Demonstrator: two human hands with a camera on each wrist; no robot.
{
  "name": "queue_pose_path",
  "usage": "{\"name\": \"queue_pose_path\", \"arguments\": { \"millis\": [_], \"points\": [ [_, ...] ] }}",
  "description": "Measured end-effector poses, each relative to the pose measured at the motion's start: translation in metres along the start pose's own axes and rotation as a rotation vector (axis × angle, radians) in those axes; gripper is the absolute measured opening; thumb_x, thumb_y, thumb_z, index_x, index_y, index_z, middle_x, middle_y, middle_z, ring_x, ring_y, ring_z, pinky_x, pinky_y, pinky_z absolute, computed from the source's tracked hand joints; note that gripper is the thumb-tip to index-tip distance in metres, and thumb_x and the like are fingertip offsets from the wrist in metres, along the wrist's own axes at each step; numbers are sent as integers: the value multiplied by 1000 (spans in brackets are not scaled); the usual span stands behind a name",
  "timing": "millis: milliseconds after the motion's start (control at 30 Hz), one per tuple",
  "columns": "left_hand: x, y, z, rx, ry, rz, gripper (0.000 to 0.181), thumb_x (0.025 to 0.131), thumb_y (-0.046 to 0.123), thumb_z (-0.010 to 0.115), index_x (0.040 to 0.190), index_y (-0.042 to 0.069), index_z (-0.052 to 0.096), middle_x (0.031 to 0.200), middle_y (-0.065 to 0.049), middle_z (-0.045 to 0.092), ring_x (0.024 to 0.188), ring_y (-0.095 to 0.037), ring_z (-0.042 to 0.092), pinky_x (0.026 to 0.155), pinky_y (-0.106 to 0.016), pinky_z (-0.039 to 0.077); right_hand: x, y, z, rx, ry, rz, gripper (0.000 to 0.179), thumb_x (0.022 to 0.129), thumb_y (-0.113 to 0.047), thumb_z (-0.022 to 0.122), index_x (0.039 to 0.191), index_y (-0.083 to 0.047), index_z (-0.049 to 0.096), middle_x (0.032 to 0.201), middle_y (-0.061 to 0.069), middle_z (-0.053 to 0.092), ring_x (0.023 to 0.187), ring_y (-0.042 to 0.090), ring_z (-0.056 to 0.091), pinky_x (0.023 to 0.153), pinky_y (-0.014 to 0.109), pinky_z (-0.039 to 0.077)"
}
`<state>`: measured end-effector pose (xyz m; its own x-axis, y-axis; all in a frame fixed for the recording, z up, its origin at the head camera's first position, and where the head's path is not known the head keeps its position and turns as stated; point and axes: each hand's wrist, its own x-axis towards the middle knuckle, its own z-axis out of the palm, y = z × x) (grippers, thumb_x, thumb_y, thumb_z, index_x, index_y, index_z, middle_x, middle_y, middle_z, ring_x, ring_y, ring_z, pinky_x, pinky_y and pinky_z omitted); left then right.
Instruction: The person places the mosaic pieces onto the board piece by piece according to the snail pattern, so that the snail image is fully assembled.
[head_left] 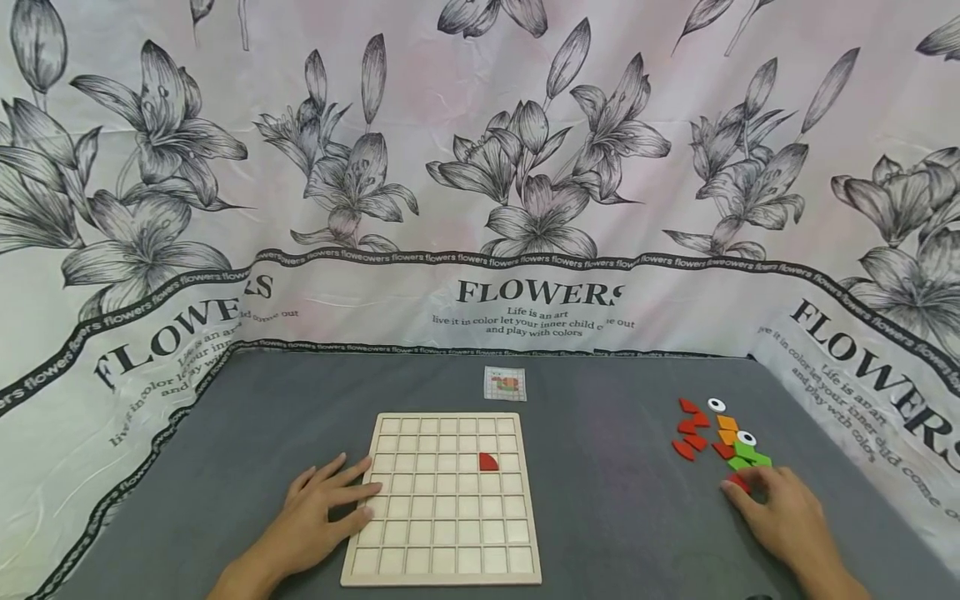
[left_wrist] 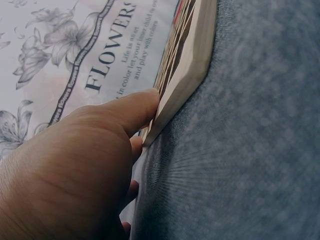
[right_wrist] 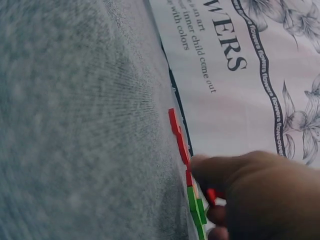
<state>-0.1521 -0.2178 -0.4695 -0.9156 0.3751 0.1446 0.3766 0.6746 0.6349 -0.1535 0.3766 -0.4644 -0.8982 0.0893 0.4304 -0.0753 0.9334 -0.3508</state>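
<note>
A wooden grid board (head_left: 442, 580) lies on the grey table, with one red quarter-circle tile (head_left: 488, 462) in a cell toward its upper right. My left hand (head_left: 318, 510) rests against the board's left edge, fingers spread and fairly straight; the left wrist view shows the thumb touching the wooden rim (left_wrist: 187, 65). On the right side, my right hand (head_left: 786, 512) pinches a red tile (head_left: 738, 482) between thumb and fingers, beside the green tiles (head_left: 741, 454). Part of that red tile also shows under the fingers in the right wrist view; its full shape is hidden.
Several loose red tiles (head_left: 687, 427) lie left of the green ones, with orange tiles (head_left: 727, 423) and two white eye discs (head_left: 716, 405) among them. A small picture card (head_left: 505, 384) lies behind the board. A flower-printed cloth (head_left: 525, 208) stands round the table's back and sides.
</note>
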Motion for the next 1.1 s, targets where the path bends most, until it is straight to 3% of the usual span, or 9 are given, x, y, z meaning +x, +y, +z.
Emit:
{"name": "queue_pose_path", "arguments": {
  "millis": [133, 233, 533, 833, 1100],
  "points": [
    [-1, 1, -1, 3, 4, -4, 39, 93, 43, 63, 124, 21, 69, 146, -6, 44, 137, -43, 25, 102, -68, 6, 1, -5, 1, 51, 103, -75, 16, 77, -18, 82, 87, -11, 71, 79, 2, 62, 70, 16, 54, 63, 42, 37],
    [-1, 1, -1, 6, 8, 1, 38, 93, 43, 63, 123, 21, 70, 146, -5, 45, 137, -43, 26, 102, -68, 7, 2, -8, 0, 69, 133, -98, 17, 76, -19, 83, 88, -14, 72, 79, -1, 64, 69, 8, 54, 63, 39, 37],
    [-1, 0, 0, 0, 2, 0, 39, 92, 43, 64, 124, 20, 69, 146, -5, 44, 138, -43, 25, 102, -68, 6, 7, -23, -7, 205, 283, -255, 27, 65, -2, 86, 88, -11, 75, 81, -7, 64, 74, -3, 50, 68, 9, 37],
    [0, -2, 2, -3, 5, 4, 41, 92, 44, 63, 124, 20, 69, 146, -5, 44, 138, -42, 24, 103, -67, 5, 14, -55, -19, 276, 278, -375, 34, 62, 0, 87, 92, -9, 75, 88, -6, 66, 82, -5, 52, 73, 6, 37],
    [0, -2, 2, 2, 4, 7, 39, 92, 43, 63, 123, 20, 70, 146, -5, 44, 137, -43, 25, 102, -68, 6, 19, -83, -18, 410, 279, -500, 33, 62, 0, 87, 92, -8, 75, 90, 0, 68, 85, 5, 56, 75, 10, 42]
  ]
}}
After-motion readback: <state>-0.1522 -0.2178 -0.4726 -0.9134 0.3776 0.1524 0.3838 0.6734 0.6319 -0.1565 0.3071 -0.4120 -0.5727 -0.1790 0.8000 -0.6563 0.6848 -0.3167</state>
